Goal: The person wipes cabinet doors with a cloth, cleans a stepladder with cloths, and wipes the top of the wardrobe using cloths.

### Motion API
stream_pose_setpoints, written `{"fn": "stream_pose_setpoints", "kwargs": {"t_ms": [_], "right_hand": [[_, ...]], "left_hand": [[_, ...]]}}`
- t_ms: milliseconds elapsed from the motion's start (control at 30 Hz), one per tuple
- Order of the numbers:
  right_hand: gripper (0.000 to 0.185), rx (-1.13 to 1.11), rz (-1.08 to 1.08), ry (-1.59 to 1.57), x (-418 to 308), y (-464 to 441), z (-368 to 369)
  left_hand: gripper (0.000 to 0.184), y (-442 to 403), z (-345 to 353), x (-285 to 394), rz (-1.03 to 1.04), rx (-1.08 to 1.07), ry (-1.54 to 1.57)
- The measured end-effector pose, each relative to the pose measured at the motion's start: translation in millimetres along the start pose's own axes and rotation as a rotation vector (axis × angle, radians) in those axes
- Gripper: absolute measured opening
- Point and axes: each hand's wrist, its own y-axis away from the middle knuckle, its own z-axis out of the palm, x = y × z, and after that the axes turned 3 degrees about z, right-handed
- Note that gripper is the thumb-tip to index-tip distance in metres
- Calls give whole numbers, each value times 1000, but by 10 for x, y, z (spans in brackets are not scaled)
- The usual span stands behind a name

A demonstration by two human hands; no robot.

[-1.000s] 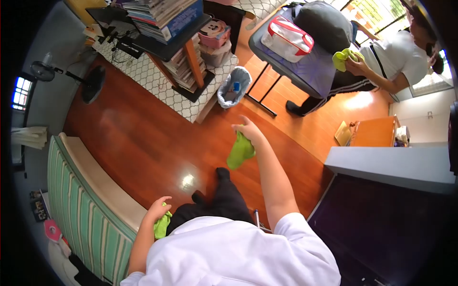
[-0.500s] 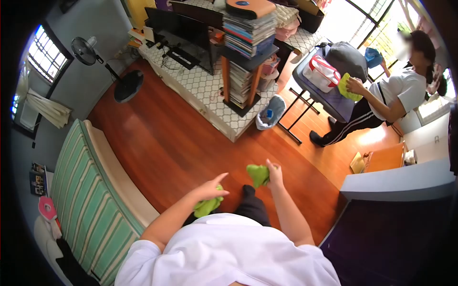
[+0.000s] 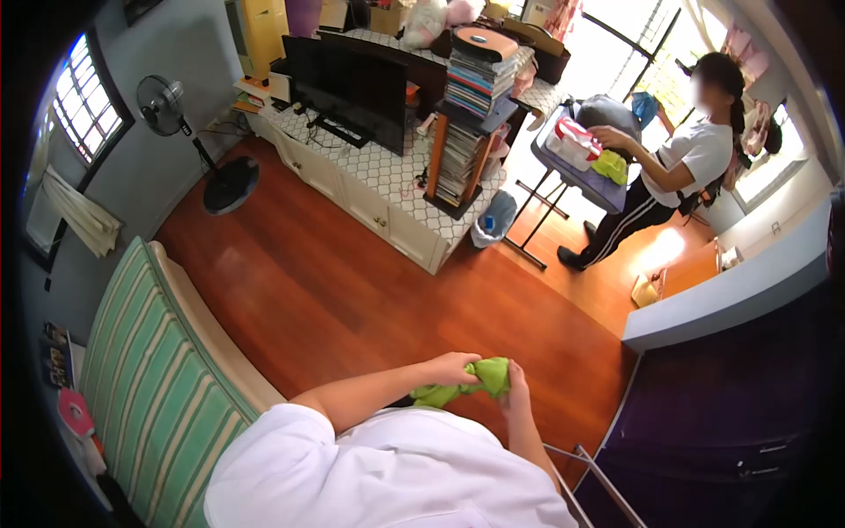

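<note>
In front of my waist, both hands are close together on bright green cloth (image 3: 495,376). My left hand (image 3: 452,368) is closed on its crumpled middle, and a loose part hangs below that hand. My right hand (image 3: 518,389) grips the right end, with fingers pointing up along the fabric. Whether this is one cloth or two bunched together, I cannot tell.
A person (image 3: 695,141) stands at a folding table (image 3: 590,183) with a red-and-white bag (image 3: 572,145) and a yellow-green cloth (image 3: 609,167). A striped couch (image 3: 167,352) is at left, a metal frame (image 3: 607,488) at lower right, a fan (image 3: 231,185) farther back.
My hands have come together, bringing the green cloth from both sides into one bunch. The other person's yellow-green cloth now lies on the table, and that hand is at the bag.
</note>
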Motion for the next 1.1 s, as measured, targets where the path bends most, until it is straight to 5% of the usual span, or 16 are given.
{"fn": "stream_pose_setpoints", "kwargs": {"t_ms": [67, 167, 300, 400, 500, 633, 733, 967, 1100], "right_hand": [[35, -30, 2, -99, 106, 110, -255], [37, 247, 63, -113, 184, 521, -278], [37, 134, 155, 94, 542, 682, -818], [30, 286, 369, 107, 806, 716, -1086], [27, 256, 236, 273, 938, 806, -984], [37, -77, 40, 496, 873, 819, -42], [46, -496, -23, 537, 987, 452, 845], [60, -609, -136, 1031, 703, -816, 2751], [77, -442, -368, 1225, 254, -1413, 3782]], "left_hand": [[44, 20, 44, 100, 35, -69, -31], [50, 87, 148, 44, -20, -68, -78], [54, 298, 237, -185, -146, -16, -15], [53, 614, 228, -307, -325, 133, 335], [37, 836, 86, -368, -412, 256, 692], [25, 899, -205, -470, -335, 453, 1065], [24, 813, -590, -864, -299, 646, 1066], [21, 1715, -2383, -1546, -299, 742, 1163], [32, 2501, -3046, -2323, -349, 1077, 1448]]}}
